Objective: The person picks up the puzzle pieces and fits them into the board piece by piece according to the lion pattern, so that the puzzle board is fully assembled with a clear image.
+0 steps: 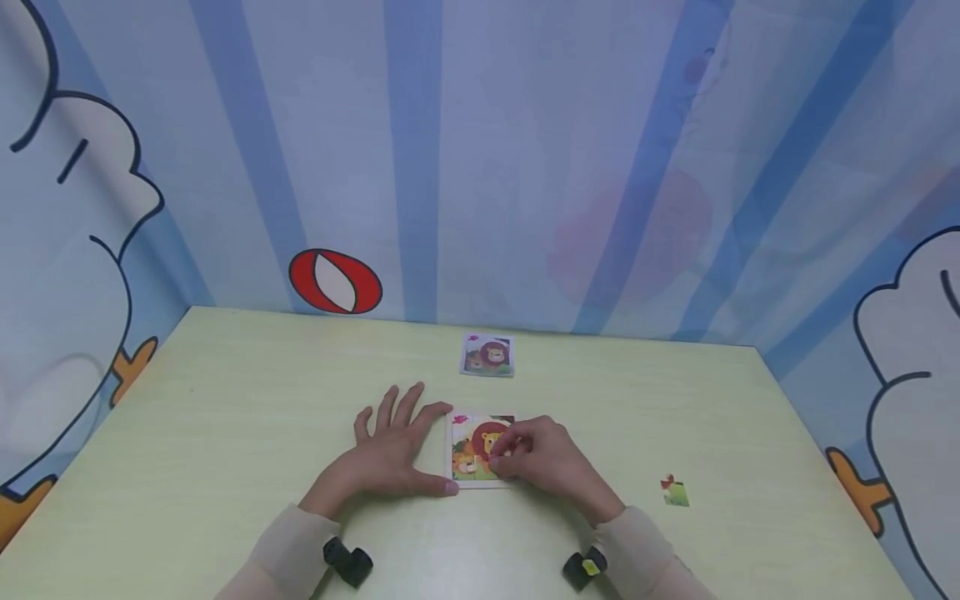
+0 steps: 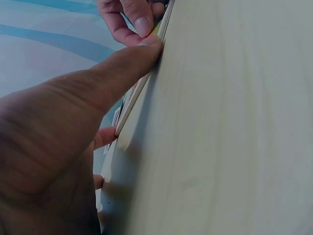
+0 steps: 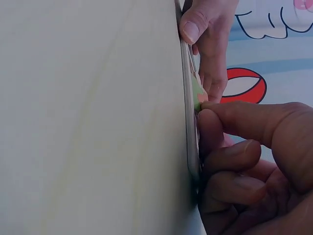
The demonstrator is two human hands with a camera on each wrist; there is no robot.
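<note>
A small square jigsaw puzzle (image 1: 467, 429) with a lion picture and a pale border lies flat on the table, between both hands. My left hand (image 1: 393, 458) is spread at its left side, with the thumb at the lower corner and the index finger at the upper corner. From the right, my right hand (image 1: 551, 462) reaches over the picture. Its thumb and index finger pinch a puzzle piece (image 3: 197, 93), green in the right wrist view, low over the board. The fingers hide the right part of the picture.
A loose puzzle piece (image 1: 675, 492), green and red, lies on the table to the right. Behind the puzzle is a small lion picture card (image 1: 487, 356). The pale table (image 1: 262, 392) ends at a blue striped cloth backdrop (image 1: 487, 167).
</note>
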